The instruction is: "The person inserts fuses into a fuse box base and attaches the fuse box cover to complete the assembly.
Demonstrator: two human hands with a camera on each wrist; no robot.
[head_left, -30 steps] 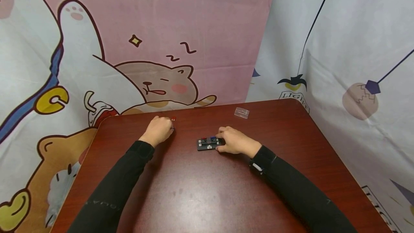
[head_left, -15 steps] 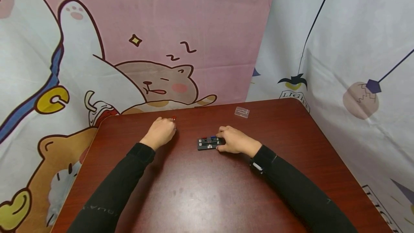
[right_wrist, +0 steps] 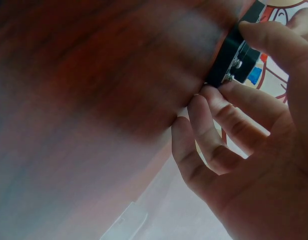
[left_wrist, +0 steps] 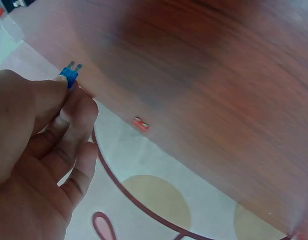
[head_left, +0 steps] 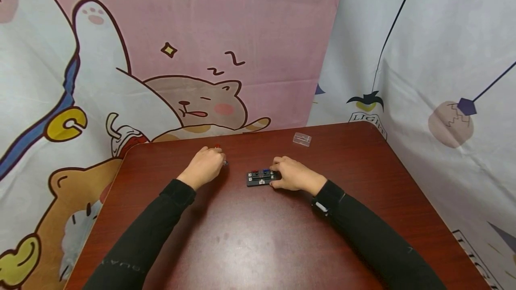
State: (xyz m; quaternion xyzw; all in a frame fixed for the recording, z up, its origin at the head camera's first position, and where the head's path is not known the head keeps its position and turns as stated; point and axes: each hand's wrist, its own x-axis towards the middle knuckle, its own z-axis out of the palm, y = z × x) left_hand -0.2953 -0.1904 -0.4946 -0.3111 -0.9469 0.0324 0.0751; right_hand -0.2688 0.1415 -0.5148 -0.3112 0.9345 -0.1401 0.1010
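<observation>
My left hand [head_left: 205, 165] [left_wrist: 38, 125] pinches a small blue blade fuse [left_wrist: 69, 75] between thumb and fingertips, its two metal prongs pointing away from the palm. A small red fuse [head_left: 217, 147] [left_wrist: 140, 123] lies on the table near the far edge, just beyond that hand. My right hand [head_left: 292, 174] [right_wrist: 254, 115] grips the right end of a black fuse block [head_left: 260, 177] [right_wrist: 233, 59] lying flat on the table; red and blue fuses sit in its slots.
The dark red wooden table [head_left: 258, 236] fills the lower view, with cartoon-print cloth [head_left: 181, 57] hanging behind it and to the right. A small clear plastic piece [head_left: 302, 139] lies near the table's far edge, right of the block.
My left hand has moved a little right and toward the fuse block, leaving the red fuse behind it. My right hand and the block have stayed put.
</observation>
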